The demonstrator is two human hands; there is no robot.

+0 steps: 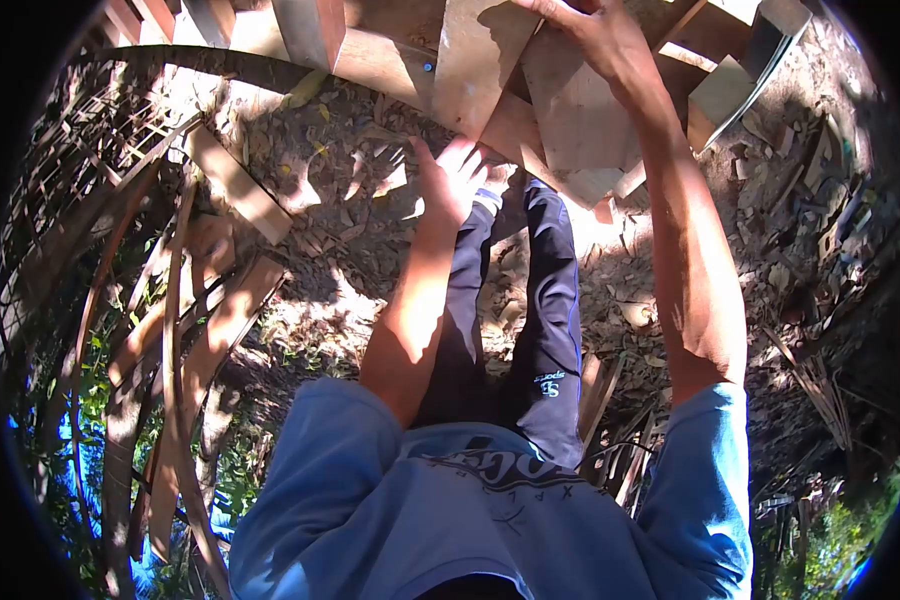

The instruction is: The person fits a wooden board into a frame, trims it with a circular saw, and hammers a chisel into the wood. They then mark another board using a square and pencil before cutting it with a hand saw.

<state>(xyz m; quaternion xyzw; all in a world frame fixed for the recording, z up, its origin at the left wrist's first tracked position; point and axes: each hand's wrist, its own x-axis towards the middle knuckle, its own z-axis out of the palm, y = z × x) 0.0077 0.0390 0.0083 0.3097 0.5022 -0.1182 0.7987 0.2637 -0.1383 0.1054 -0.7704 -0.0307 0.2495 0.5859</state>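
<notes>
Two hands (450,180) (595,35) are in view, and at least seven wooden boards (480,60) piled on the ground.

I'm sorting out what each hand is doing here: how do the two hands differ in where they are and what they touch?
The left hand is lower, fingers spread against the bottom edge of a pale board; the right hand reaches higher, on the boards at the top of the pile. The left arm is partly shaded; the right is in full sun. Both are bare and on the wood.
</notes>
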